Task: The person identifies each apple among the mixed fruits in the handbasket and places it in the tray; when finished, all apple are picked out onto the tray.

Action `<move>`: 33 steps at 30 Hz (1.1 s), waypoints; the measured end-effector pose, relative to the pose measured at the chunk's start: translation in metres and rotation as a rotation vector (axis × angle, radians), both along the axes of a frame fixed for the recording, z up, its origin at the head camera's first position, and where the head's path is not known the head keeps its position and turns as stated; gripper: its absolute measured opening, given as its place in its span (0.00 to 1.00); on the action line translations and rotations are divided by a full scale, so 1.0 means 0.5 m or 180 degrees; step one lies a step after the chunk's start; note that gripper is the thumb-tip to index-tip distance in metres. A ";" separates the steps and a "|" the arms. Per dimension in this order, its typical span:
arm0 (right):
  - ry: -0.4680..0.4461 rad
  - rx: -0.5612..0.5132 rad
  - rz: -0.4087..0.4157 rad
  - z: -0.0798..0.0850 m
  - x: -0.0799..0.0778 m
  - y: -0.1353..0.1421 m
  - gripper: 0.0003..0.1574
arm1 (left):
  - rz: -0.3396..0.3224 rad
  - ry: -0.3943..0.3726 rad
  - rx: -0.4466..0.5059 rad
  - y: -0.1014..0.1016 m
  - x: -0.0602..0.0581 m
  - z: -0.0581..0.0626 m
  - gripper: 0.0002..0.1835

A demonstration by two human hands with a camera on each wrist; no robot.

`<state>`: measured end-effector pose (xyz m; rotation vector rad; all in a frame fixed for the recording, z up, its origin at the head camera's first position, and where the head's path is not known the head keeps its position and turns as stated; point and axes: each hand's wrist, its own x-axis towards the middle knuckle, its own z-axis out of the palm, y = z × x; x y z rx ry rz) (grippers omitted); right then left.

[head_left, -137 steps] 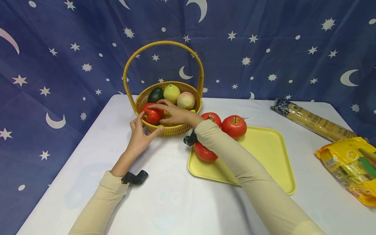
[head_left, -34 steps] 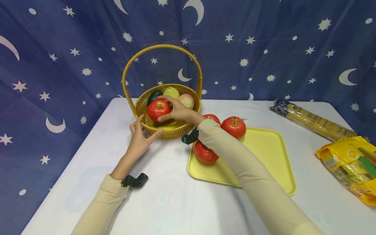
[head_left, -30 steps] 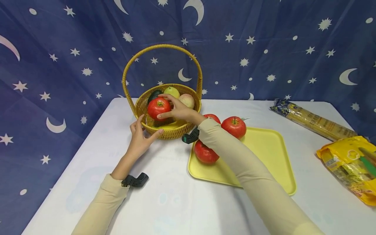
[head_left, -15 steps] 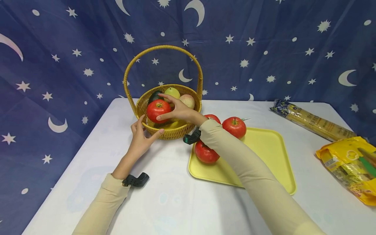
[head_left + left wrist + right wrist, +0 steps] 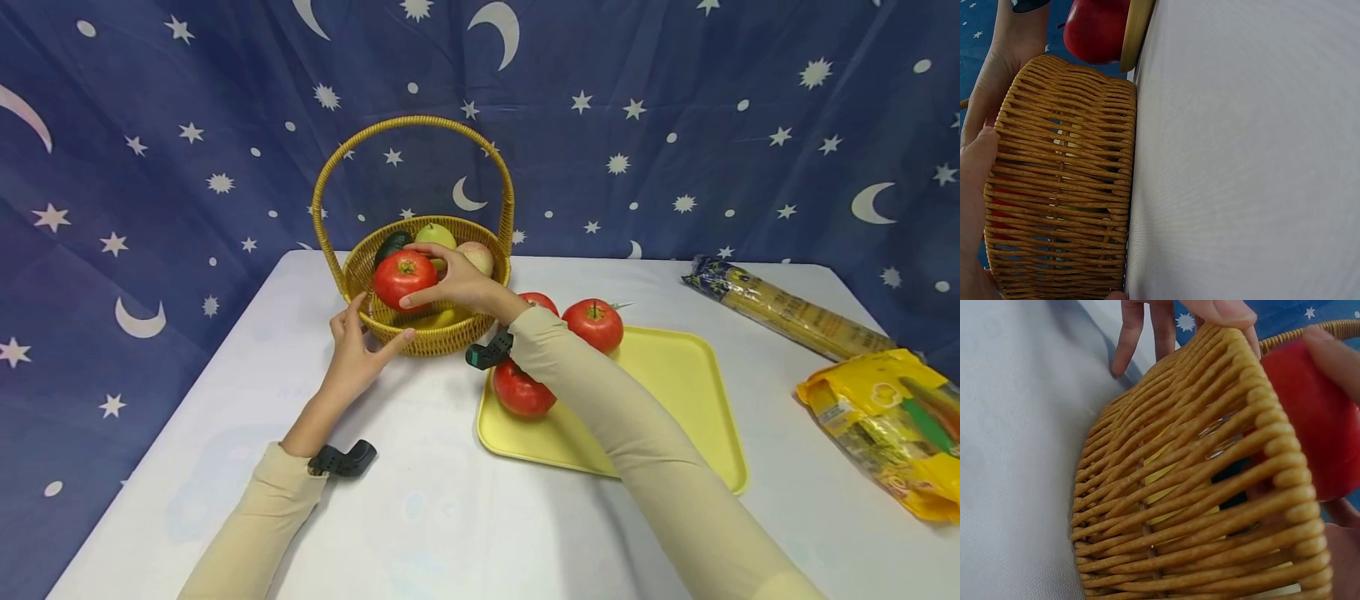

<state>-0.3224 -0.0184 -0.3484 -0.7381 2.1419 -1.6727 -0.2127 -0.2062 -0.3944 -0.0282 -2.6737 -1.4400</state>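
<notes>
In the head view my right hand grips a red apple between thumb and fingers over the wicker basket. The apple's stem end faces up. My left hand is at the basket's front left, its thumb and fingers spread against the outside; its thumb lies at the rim in the left wrist view. Inside the basket are a dark green avocado, a green pear, a pale peach and a yellow banana. Part of the peach is hidden behind my right hand.
Right of the basket lies a yellow tray with red apples at its left end, partly covered by my right sleeve. Farther right are a long pack of noodles and a yellow food bag. A tall handle arches over the basket.
Since the oldest frame, my right hand has taken hold of the apple and raised it a little, shifting it rightward. It has hardly moved in the last second. The left hand stays put.
</notes>
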 end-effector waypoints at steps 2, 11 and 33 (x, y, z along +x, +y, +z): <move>-0.0017 -0.0013 -0.0002 0.001 0.001 0.001 0.51 | -0.0011 -0.0003 -0.0012 0.001 0.000 0.001 0.54; -0.0177 -0.0091 -0.0027 0.008 0.012 0.005 0.48 | -0.0007 -0.0022 -0.0024 0.002 0.007 0.000 0.54; -0.0003 -0.0180 0.0122 0.052 0.015 0.044 0.45 | 0.0006 0.0025 -0.0028 0.003 0.000 -0.002 0.55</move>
